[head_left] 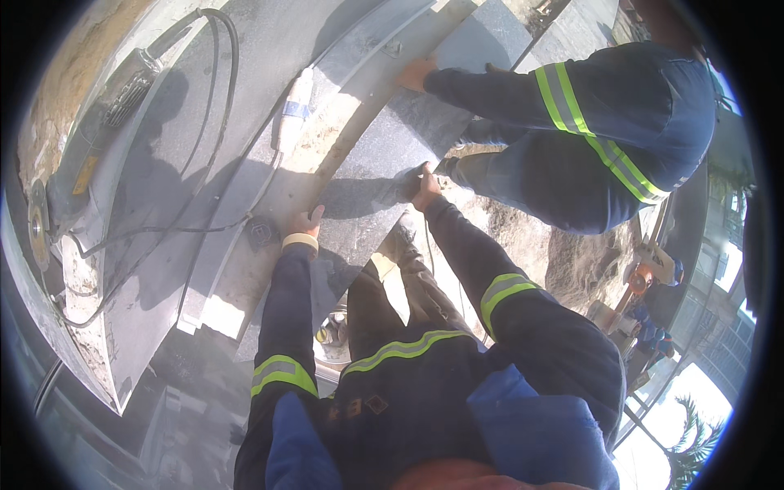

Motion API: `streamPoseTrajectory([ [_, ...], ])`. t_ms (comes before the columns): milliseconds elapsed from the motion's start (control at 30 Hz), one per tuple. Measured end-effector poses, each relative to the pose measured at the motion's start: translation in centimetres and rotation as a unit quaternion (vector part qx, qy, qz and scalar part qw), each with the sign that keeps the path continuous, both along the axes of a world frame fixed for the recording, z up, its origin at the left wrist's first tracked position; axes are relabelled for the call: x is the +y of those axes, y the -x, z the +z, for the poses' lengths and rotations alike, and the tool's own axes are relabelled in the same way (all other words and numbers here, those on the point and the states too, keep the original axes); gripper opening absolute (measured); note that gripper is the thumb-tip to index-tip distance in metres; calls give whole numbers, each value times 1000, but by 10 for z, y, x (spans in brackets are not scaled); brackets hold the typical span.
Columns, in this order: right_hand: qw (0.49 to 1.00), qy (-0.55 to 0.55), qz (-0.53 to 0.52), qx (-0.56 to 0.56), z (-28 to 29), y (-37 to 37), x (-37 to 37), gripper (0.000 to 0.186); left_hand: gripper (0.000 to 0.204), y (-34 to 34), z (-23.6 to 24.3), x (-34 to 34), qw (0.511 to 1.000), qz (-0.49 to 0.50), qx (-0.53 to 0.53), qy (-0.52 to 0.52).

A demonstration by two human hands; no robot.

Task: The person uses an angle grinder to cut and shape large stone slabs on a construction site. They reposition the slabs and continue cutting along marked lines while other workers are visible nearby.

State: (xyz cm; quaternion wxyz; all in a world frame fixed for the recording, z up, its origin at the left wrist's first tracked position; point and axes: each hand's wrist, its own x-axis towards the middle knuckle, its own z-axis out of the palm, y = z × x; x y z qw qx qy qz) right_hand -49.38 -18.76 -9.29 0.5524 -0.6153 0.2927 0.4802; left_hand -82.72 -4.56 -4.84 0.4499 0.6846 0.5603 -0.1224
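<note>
A long grey stone slab (384, 175) lies tilted in front of me, running from near my legs to the far upper right. On its left edge, my left hand (305, 223) is closed, thumb raised and most fingers hidden. My right hand (426, 188) grips the opposite edge, beside a co-worker's lower leg. Farther along, the co-worker's hand (416, 74) presses the slab's left edge. The co-worker (604, 131), in a dark jacket with reflective bands, bends over from the right.
At the left, an angle grinder (106, 122) with a round disc (37, 222) rests on grey slabs. Its black cable (233, 82) loops across them. A white cable connector (296, 106) with blue tape lies nearer the middle. Broken earth (523, 237) lies at right.
</note>
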Motion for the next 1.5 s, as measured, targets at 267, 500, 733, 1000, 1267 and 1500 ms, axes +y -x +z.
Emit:
streamPoseTrajectory([
  [267,999,-1,21,24,-8,-10,-9,46,77,-4,-12,-11,995,-1,60,-84],
  [500,981,45,186,15,-2,-17,-12,74,71,-2,-8,-12,987,-36,61,-146],
  [733,971,109,203,-57,-4,-36,-14,88,56,-14,8,-1,972,-178,72,-134],
  [1000,902,171,309,-246,15,-7,-29,62,38,-24,75,-25,983,96,-58,-146],
  [1267,684,-254,366,-577,334,123,158,38,28,30,123,-78,954,186,-172,-159],
  [1500,136,-264,577,-761,481,189,391,69,28,29,137,-99,948,218,-187,-133],
])
